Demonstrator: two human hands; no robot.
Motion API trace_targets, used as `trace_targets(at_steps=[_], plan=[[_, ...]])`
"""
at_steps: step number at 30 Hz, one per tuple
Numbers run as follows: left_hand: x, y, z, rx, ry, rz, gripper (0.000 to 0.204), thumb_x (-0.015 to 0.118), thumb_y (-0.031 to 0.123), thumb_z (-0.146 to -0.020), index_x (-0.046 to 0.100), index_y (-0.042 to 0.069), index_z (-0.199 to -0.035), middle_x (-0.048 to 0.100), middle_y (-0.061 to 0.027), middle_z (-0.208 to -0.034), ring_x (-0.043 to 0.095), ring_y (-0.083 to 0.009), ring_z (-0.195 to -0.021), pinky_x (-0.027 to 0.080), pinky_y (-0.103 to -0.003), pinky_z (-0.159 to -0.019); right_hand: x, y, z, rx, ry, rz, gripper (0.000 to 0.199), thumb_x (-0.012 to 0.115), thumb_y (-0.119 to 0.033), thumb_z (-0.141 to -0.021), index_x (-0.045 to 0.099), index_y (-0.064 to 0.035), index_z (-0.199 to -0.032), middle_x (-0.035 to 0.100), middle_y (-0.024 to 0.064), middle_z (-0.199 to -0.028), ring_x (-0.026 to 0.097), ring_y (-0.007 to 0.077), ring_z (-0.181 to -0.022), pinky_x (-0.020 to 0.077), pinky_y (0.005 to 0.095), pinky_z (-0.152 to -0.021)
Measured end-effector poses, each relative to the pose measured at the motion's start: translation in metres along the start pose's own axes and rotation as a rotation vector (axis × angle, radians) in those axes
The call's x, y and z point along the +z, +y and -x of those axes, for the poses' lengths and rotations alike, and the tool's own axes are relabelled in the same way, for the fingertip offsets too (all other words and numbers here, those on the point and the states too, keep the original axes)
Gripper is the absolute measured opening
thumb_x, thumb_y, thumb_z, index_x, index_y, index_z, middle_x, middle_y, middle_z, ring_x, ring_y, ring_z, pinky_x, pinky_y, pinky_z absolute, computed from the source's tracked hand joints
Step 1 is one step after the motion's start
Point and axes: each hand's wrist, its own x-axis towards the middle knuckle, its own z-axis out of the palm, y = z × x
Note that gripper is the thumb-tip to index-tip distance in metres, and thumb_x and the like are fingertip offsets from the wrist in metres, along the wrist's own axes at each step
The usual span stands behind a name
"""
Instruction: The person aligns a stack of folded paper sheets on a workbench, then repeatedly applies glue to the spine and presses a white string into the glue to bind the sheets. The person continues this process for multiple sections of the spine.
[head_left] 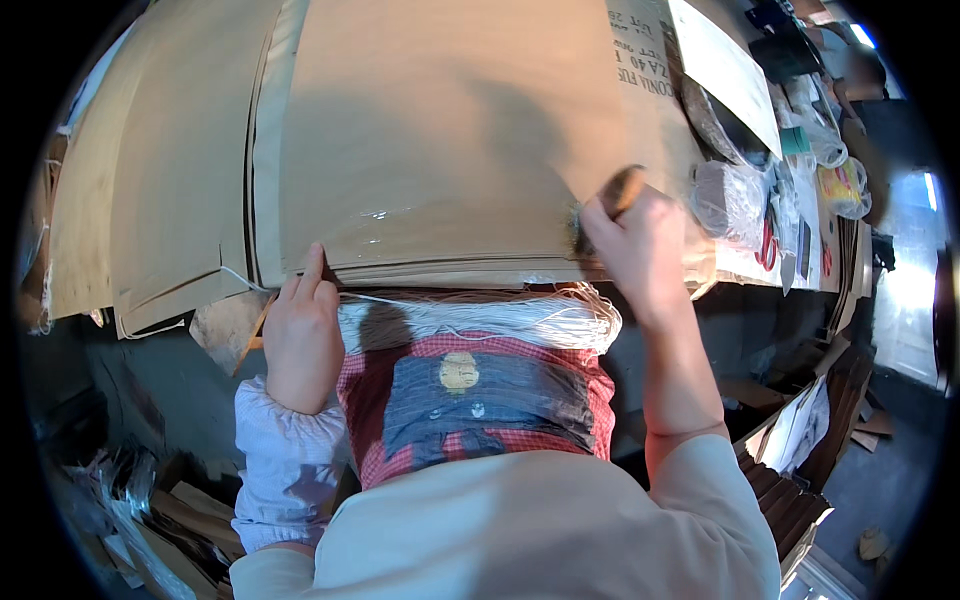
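A thick stack of large brown paper sheets [430,130] lies on the work table in front of me. My left hand [298,335] rests at the stack's near edge, its forefinger laid on the glossy wet strip [400,235] along that edge. My right hand [640,250] grips a brush with a wooden handle [620,190], its bristles pressed on the sheet's right near corner. A bundle of white strings [480,320] hangs along the table edge against my red checked apron.
More brown sheets [160,180] lie overlapped at the left. At the right stand plastic bags [735,195], a white sheet [730,70] and small tools. Stacked cardboard [790,500] and scraps lie on the floor at both sides.
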Motion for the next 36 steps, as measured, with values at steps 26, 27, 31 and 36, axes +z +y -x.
trace_targets(at_steps=[26,27,31,36], plan=[[-0.144,0.01,0.026,-0.009,0.241,0.521,0.006,0.061,-0.008,-0.079,0.062,-0.004,-0.084,0.059,-0.0089,-0.071,0.051,-0.0146,-0.064,0.038,-0.025,-0.057,-0.02,0.051,0.1,-0.389,-0.382,-1.0,0.021,0.059,0.005,-0.082,0.069,-0.0014,-0.099,0.064,0.0095,-0.084,0.059,0.0169,-0.073,0.0463,0.0296,-0.066],[-0.134,-0.001,0.018,-0.008,0.221,0.47,0.009,0.06,-0.009,-0.079,0.063,-0.003,-0.086,0.059,-0.0083,-0.072,0.052,-0.0141,-0.064,0.039,-0.025,-0.057,-0.039,0.063,0.094,-0.186,-0.366,-0.889,0.015,0.061,0.007,-0.082,0.069,-0.0006,-0.092,0.064,0.0063,-0.083,0.058,0.0154,-0.076,0.0476,0.0271,-0.069],[-0.082,-0.028,-0.02,-0.064,0.208,0.59,0.012,0.063,-0.008,-0.079,0.067,-0.002,-0.089,0.062,-0.0071,-0.074,0.055,-0.0139,-0.067,0.043,-0.024,-0.062,-0.048,0.069,0.04,-0.003,-0.155,-0.736,0.008,0.067,-0.001,-0.081,0.07,0.0012,-0.089,0.065,0.0032,-0.076,0.058,0.0084,-0.069,0.0456,0.0217,-0.064],[0.013,-0.066,-0.048,-0.123,0.065,0.749,0.007,0.069,-0.002,-0.076,0.065,-0.002,-0.082,0.06,-0.0081,-0.08,0.058,-0.0159,-0.074,0.046,-0.026,-0.064,0.033,0.092,0.007,0.243,-0.298,-0.646,0.011,0.071,-0.007,-0.074,0.068,0.0006,-0.081,0.062,0.0055,-0.068,0.058,0.0087,-0.066,0.0462,0.0238,-0.061]])
